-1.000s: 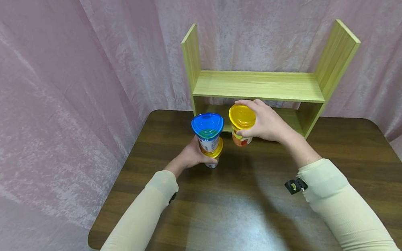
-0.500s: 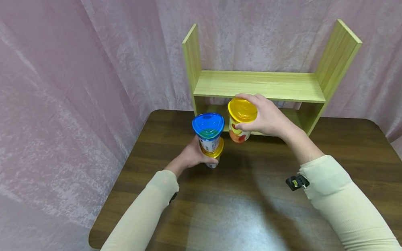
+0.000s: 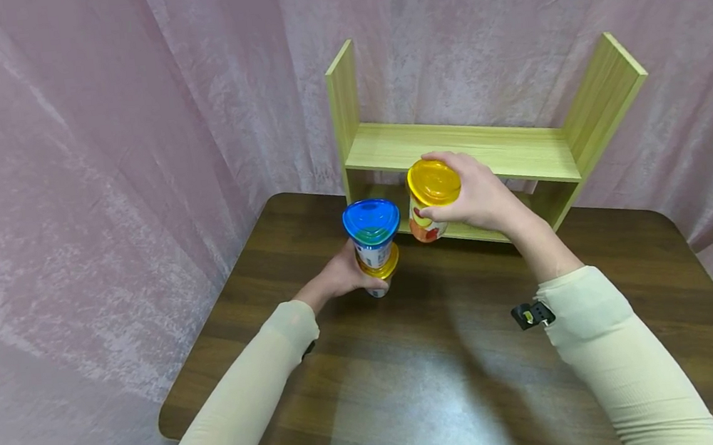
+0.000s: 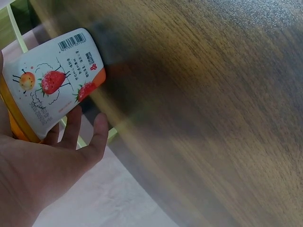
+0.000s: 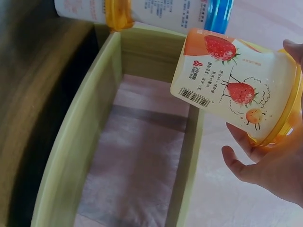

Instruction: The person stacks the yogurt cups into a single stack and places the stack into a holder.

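My left hand grips the lower cup of a two-cup stack standing on the table: a white cup with strawberry print and a yellow lid, and on it a cup with a blue lid. My right hand holds a second strawberry-print cup by its yellow-lidded top, lifted off the table just right of the stack and in front of the shelf's left part. In the right wrist view this cup hangs tilted above the shelf's lower opening, fingers curled round its rim.
A light green wooden shelf with one raised board and two side panels stands at the back of the dark wood table. Pink cloth hangs behind and to the left. The table edge runs near my elbows.
My right hand has raised the yellow-lidded cup off the table and carried it slightly back toward the shelf. The left hand and the stack have stayed put.
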